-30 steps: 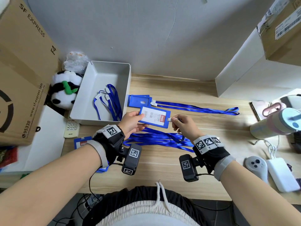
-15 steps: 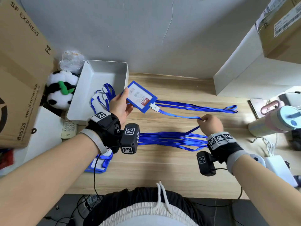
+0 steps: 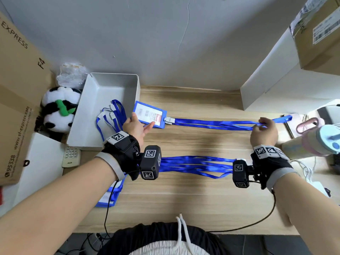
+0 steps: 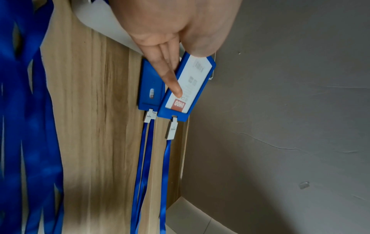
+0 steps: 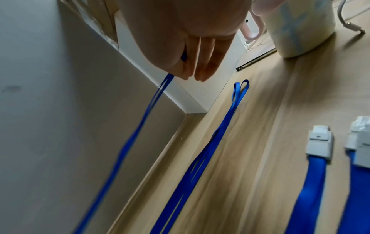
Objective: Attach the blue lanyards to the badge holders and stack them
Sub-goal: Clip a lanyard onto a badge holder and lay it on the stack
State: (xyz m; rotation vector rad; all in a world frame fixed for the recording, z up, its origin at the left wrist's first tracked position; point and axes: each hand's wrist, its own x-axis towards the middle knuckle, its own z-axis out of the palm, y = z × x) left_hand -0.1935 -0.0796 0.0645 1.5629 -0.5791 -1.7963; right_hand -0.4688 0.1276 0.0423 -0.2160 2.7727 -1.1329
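Note:
My left hand point(image 3: 143, 125) pinches a blue badge holder point(image 3: 150, 115) with a white card, just right of the grey bin. In the left wrist view the holder point(image 4: 190, 82) hangs tilted over another badge holder point(image 4: 150, 88) lying flat on the desk, each with a clipped lanyard. The held holder's blue lanyard point(image 3: 211, 123) runs taut to the right, where my right hand point(image 3: 260, 125) pinches its far end point(image 5: 163, 85). The lying holder's lanyard point(image 5: 230, 117) stays on the desk beneath. A bundle of loose lanyards point(image 3: 195, 165) lies between my wrists.
The grey bin point(image 3: 110, 85) at back left holds more lanyards point(image 3: 115, 115). Spare badge holders point(image 3: 110, 196) lie under my left forearm. A pastel cup point(image 3: 312, 142) and a tablet stand by my right hand. A white box point(image 3: 276, 92) and cardboard boxes flank the desk.
My left hand carried the badge holder from the middle to the back left over the lying one. My right hand slid right along the lanyard to its far end, drawing it straight.

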